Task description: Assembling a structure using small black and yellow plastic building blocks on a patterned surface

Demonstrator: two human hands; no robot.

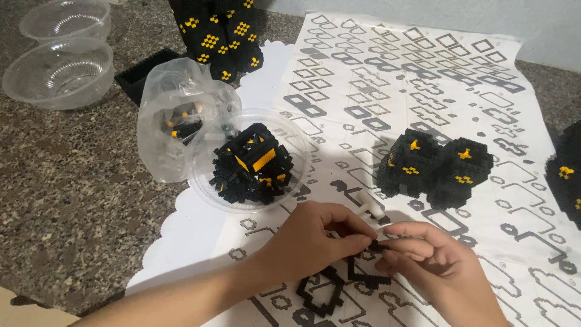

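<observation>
Both grips are pinched shut on one tiny black brick piece [376, 245], left hand [315, 239] and right hand [436, 266] meeting fingertip to fingertip just above the printed instruction sheet [423, 79]. It looks light, stiff and easily dropped; best held by its edges.

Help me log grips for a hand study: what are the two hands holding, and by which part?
Both the left hand and right hand pinch a small black brick piece at its ends, between their fingertips.
</observation>
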